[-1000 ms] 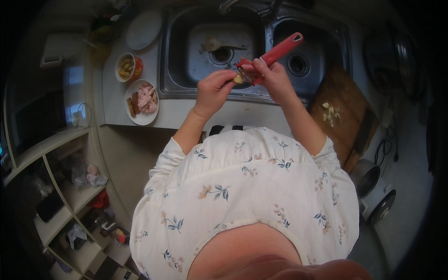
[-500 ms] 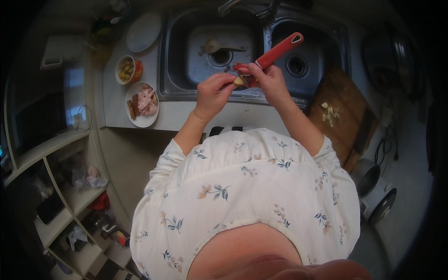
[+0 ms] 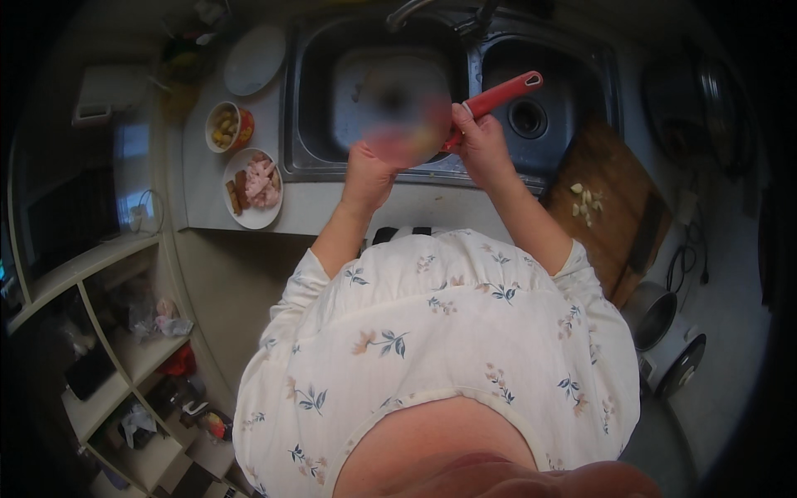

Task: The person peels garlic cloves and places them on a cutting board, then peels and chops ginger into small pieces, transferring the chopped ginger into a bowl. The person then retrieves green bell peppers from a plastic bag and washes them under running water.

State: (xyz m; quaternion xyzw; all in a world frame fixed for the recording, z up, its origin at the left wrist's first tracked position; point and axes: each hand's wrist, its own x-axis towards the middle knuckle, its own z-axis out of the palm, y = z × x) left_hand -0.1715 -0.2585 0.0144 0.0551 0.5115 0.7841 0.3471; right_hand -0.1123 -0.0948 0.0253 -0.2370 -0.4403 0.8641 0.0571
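Both my hands are raised over the front edge of a steel double sink [image 3: 315,124]. My right hand [image 3: 481,143] grips a red-handled peeler [image 3: 500,93], its handle pointing up and to the right over the right basin. My left hand [image 3: 369,170] is closed around a small pale piece of food. A blurred patch hides that food and the peeler's head, so I cannot tell whether they touch.
Left of the sink stand a white plate of sliced meat [image 3: 256,184], a bowl of yellow pieces [image 3: 226,126] and a bare white plate [image 3: 256,58]. To the right lies a wooden cutting board [image 3: 618,178] with garlic cloves [image 3: 586,202]. Open shelves [image 3: 108,365] at the left.
My hands stay together over the sink; the left hand has dropped slightly and the peeler handle has shifted a little to the right.
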